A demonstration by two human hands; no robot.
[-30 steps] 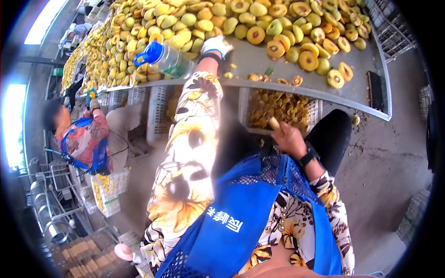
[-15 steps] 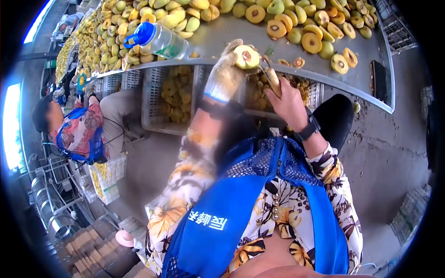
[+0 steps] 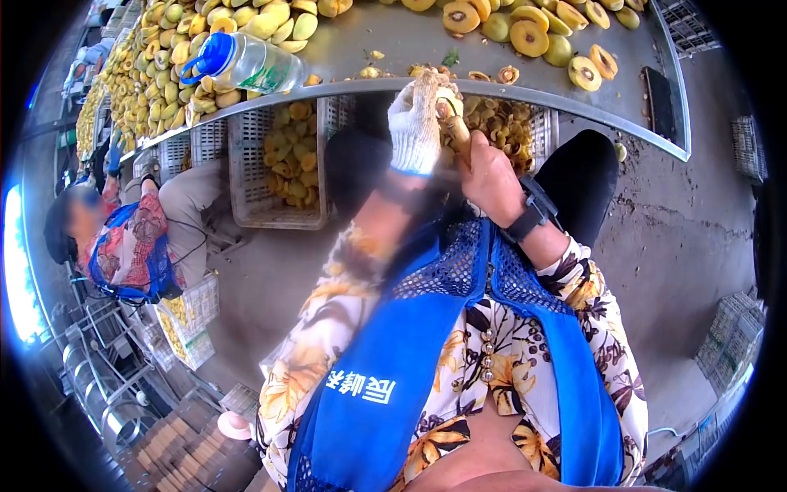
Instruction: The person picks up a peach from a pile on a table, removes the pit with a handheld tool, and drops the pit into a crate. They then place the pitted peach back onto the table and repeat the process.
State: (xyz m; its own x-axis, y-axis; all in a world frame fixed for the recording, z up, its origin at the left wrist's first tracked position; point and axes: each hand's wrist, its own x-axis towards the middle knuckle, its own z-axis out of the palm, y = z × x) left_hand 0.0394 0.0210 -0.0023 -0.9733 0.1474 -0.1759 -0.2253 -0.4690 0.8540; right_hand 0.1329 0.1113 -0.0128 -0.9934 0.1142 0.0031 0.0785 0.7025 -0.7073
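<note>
My left hand [image 3: 412, 125], in a whitish knitted glove, is closed around a yellow peach half [image 3: 445, 107] just over the table's front edge. Bare and wearing a dark wristwatch, my right hand [image 3: 493, 179] grips the wooden handle of a pitting tool [image 3: 459, 135]. The tool's working end meets the cut face of the peach half; its tip is hidden there. Below both hands stands a white crate [image 3: 544, 135] of peach scraps [image 3: 502, 123]. On the metal table [image 3: 369, 33] beyond lie cut peach halves [image 3: 529, 37] and small scraps.
A clear bottle with a blue lid [image 3: 258, 66] lies beside the big peach pile [image 3: 164, 74] at left. Another crate [image 3: 279, 215] of peach pieces stands under the table. A dark flat object [image 3: 657, 107] rests at the table's right end. A co-worker [image 3: 127, 250] sits at left.
Both hands have come closer together and lower in relation to the table edge. The peach half has turned, and the pitting tool now touches its cut face. The view has shifted.
</note>
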